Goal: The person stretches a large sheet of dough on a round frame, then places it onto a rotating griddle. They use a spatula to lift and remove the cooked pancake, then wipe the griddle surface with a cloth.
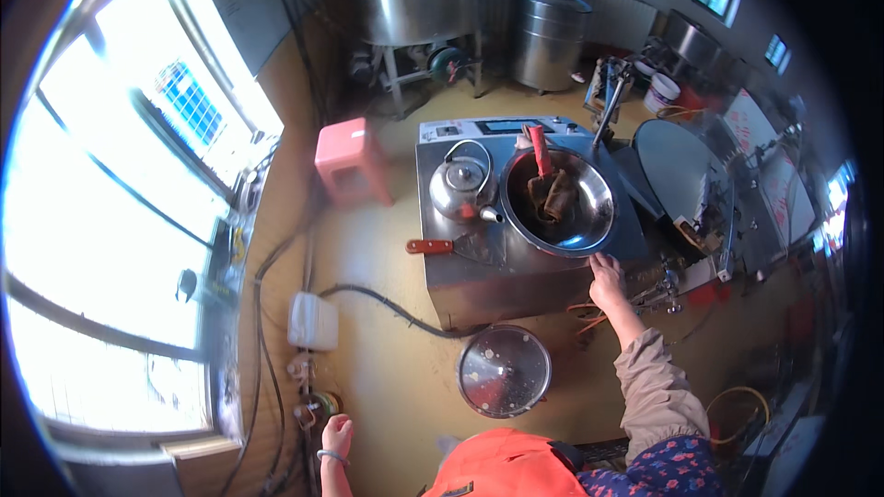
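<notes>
Noted at centre: a steel-sided worktop (516, 299), with a control panel along its far edge. Noted on the floor beyond its left side: a pink stool (343, 161). Noted on the floor near its front: a round pot (493, 382), lidded and spotted on top. Found on the worktop, right of middle: a wide steel bowl (597, 202). Found just left of the bowl: a steel kettle (453, 195), spout toward the bowl. Recorded nearer the front edge: a spatula (440, 246), brown handle overhanging at left. Recorded inside the bowl: a red-handled tool (540, 155), grip upward, beside folded brown material (558, 198). Observed at the bowl's near rim: right hand (608, 283), fingers forward; unable to tell spread, pinch or rim contact. Observed low at left, well apart from the worktop: left hand (338, 437), fingers curled; unable to tell any pinch.
</notes>
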{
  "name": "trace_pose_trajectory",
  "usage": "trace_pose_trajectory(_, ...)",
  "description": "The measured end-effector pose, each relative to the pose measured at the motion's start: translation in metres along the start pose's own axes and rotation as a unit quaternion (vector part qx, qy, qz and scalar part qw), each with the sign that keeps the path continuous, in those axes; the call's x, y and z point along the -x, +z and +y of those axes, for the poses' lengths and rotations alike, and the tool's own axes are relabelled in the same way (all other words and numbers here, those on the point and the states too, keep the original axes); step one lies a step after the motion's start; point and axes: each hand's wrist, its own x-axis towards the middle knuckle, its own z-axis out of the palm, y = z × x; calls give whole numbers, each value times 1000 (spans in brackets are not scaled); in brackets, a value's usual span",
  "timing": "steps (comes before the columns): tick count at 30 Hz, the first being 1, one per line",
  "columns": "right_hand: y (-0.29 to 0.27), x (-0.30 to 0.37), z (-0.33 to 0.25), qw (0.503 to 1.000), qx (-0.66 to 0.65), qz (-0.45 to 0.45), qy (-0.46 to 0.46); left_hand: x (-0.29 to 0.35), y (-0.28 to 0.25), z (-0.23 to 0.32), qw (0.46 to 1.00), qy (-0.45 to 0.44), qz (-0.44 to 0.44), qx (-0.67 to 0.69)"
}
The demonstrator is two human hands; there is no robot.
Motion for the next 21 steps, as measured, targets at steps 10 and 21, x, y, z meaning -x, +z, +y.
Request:
trace_pose_trajectory(10, 36, 3, -9, 992, -21, 73, 97, -217, -9, 261, 958, 207, -191, -45)
trace_pose_trajectory(21, 22, 7, -60, 927, 19, 186, 326, -402, 107, 579, 799, 467, -359, -123)
